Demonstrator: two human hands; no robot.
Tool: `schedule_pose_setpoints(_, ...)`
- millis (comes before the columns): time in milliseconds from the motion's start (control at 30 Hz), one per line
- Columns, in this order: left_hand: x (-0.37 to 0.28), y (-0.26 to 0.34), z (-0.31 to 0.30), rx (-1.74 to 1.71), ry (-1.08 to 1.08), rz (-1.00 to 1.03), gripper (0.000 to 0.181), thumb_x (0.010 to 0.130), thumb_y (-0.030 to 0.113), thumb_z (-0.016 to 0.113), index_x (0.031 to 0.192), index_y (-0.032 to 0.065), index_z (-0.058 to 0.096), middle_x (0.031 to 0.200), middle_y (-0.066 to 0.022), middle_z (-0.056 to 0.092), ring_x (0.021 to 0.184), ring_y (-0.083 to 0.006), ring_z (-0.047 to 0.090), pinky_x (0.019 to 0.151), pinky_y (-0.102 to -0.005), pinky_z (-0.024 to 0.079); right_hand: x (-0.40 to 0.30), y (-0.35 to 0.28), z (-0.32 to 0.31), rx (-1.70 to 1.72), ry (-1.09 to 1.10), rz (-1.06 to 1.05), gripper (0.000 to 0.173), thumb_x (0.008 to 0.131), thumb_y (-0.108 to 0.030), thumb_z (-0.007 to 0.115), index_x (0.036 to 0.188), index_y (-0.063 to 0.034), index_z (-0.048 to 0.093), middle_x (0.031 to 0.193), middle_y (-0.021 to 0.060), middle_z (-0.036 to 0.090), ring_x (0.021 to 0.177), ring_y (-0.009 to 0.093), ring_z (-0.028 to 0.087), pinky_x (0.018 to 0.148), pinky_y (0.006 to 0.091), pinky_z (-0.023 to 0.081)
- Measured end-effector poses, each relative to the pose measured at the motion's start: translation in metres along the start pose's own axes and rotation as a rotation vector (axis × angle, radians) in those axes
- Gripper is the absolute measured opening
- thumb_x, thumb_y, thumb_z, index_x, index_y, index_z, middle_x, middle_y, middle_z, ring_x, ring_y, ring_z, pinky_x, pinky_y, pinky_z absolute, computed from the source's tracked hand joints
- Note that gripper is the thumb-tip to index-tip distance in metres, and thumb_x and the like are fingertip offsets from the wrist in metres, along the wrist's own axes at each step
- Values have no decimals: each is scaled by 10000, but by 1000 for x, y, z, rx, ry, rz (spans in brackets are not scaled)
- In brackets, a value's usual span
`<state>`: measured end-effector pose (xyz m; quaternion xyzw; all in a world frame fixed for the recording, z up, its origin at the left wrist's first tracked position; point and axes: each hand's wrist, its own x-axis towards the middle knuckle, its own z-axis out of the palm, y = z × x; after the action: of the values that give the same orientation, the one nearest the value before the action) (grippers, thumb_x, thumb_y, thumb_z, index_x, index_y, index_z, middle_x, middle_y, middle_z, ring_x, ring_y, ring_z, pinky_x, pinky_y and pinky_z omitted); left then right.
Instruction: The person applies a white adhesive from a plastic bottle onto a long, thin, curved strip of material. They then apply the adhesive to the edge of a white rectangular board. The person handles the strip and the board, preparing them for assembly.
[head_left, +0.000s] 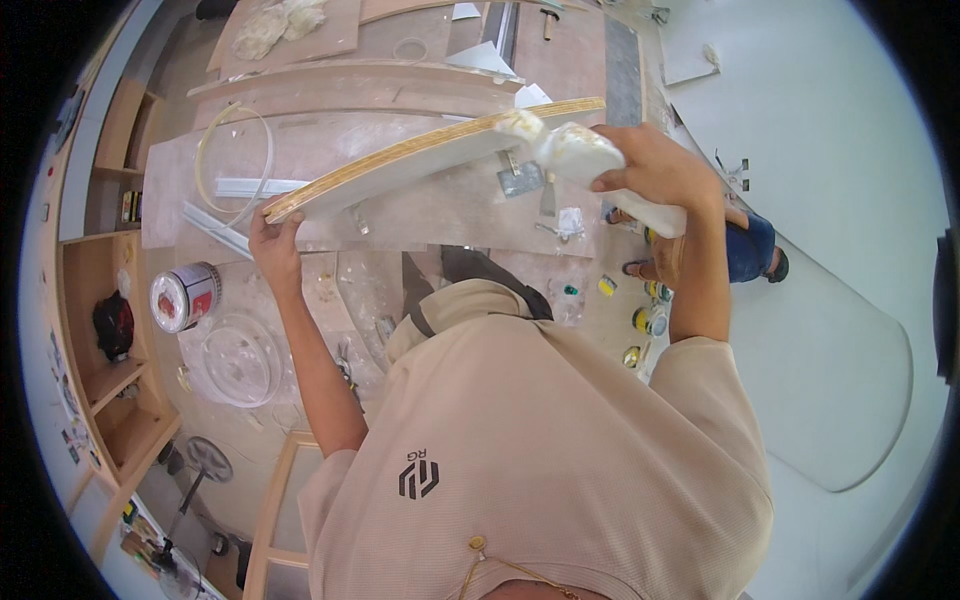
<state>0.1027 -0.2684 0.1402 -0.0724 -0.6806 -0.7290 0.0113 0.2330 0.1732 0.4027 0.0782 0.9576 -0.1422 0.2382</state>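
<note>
A long plywood strip (390, 159) with a pale face and a layered edge is raised above the worktable, slanting up to the right. My left hand (277, 244) grips its lower left end between thumb and fingers. Near the strip's right part, my right hand (660, 169) holds a wad of white cloth (574, 150), stained yellowish, against the layered edge. A tail of the cloth hangs below my right hand. Beneath the strip, a metal scraper (520, 181) and a putty knife (548, 196) lie on the table.
The worktable (450, 217) carries edging coils (232, 161), metal profiles (259, 187) and a hammer (550, 24). A tin can (186, 296) stands at left near wooden shelving (105, 247). Another person (750, 247) is at right beside several small cans. A standing fan (208, 459) is at lower left.
</note>
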Motion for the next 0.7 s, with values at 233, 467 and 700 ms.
schedule_pose_setpoints(233, -2, 1, 0, -16, 7, -35, 317, 877, -38, 751, 1179, -17, 658, 1105, -59, 696, 1032, -153, 637, 925, -295, 497, -10, 26, -7, 3, 76, 95, 529, 797, -215, 799, 1279, -41, 666, 1051, 246, 738, 975, 429, 703, 886, 453, 545)
schedule_pose_setpoints(467, 2, -3, 1, 19, 39, 2, 329, 867, -43, 751, 1182, -15, 658, 1111, -71, 697, 1042, -174, 638, 971, -330, 491, -8, -6, 17, -15, 103, 36, 562, 813, -193, 787, 1337, -62, 633, 1023, 256, 732, 989, 433, 691, 893, 456, 536)
schedule_pose_setpoints(700, 1, -1, -4, 47, 20, 4, 340, 865, -6, 779, 1182, -14, 658, 1122, -88, 704, 1077, -195, 640, 1004, -348, 487, -17, 37, 14, -1, 190, 131, 607, 792, -202, 800, 1358, -70, 626, 1044, 239, 741, 987, 416, 699, 898, 453, 535)
